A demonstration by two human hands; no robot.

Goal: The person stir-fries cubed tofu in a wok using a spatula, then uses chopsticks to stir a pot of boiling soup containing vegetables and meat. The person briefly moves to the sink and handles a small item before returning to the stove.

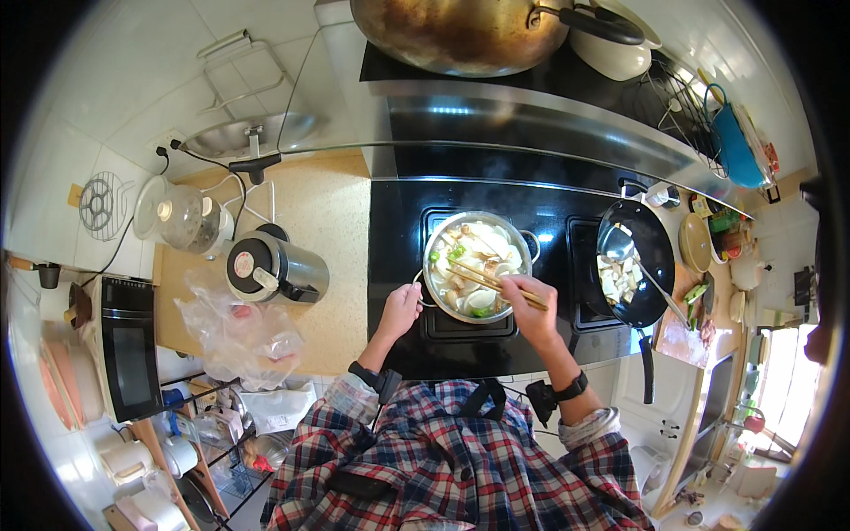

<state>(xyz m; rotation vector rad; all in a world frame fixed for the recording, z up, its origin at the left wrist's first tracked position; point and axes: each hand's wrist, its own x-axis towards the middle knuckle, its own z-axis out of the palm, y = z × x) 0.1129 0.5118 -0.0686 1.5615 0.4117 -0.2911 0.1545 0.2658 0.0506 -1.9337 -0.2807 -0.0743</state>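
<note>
A stainless steel pot (pixel 431 229) stands on the left burner of a black glass hob (pixel 395 219), filled with pale sliced pieces, brown chunks and bits of green in liquid. My left hand (pixel 400 310) grips the pot's left loop handle (pixel 417 279). In my right hand (pixel 532 306) is a pair of wooden chopsticks (pixel 477 277), their tips among the food. To the right, a black wok (pixel 647 229) on the other burner holds chopped white pieces (pixel 617 277) and a metal spatula (pixel 619 245).
An electric pressure cooker or kettle-like steel appliance (pixel 305 269) and crumpled plastic bags (pixel 229 332) occupy the left counter. The wok's handle (pixel 647 372) juts past the hob's front edge. A cutting board (pixel 677 345) with green vegetables lies far right. A large pan (pixel 458 33) sits above the hob.
</note>
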